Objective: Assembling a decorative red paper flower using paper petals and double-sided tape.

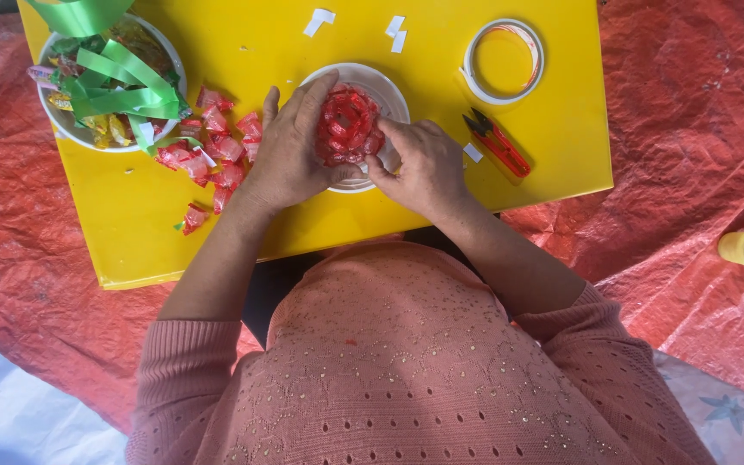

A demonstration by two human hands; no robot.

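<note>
On the yellow table (pixel 243 43), both hands close around a red candy cluster (pixel 346 125) sitting over a white bowl (pixel 389 90): the left hand (pixel 290 155) cups it from nine o'clock, the right hand (pixel 424 168) pinches it from four o'clock. Loose red candies (pixel 217 155) lie at nine o'clock, red scissors (pixel 497 142) at three, a tape roll (pixel 503 60) at one

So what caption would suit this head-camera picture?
Both hands, left and right, cup a red candy cluster over a white bowl on a yellow table, loose red candies beside.
</note>
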